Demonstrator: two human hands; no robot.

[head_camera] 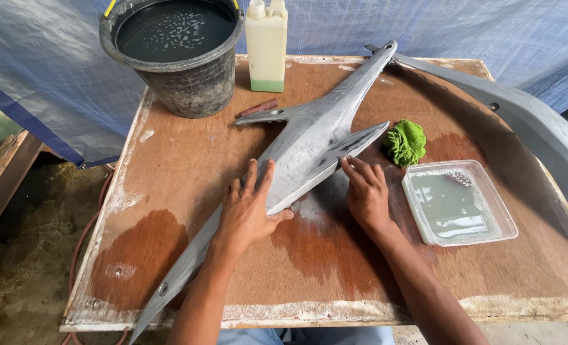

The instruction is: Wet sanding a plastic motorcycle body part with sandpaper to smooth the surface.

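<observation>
From the head camera, a long grey panel (309, 144) lies slantwise across a wet wooden table (188, 160), one pointed end reaching past the near edge, the other toward the far right corner. The left hand (249, 211) lies flat on the panel's middle stretch, fingers spread and pointing away, thumb hooked over the panel's lower edge; it presses down rather than clamps. The right hand (365, 191) rests just beside it, palm down, fingers loosely apart, with the fingertips (348, 165) touching the panel's dark underside edge. Whether anything lies beneath that palm is hard to tell.

Just beyond the right hand's fingertips sits a green scrubbing cloth (405, 142), bunched up. To the outer side of the right hand, near but apart, stands a shallow clear tray (488, 236) of cloudy liquid. Well beyond the left hand, at the far edge, a black bucket (181, 83) holds dark water, and a pale bottle (266, 45) stands beside it. A second grey curved part (533, 121) arcs along the table's right side.
</observation>
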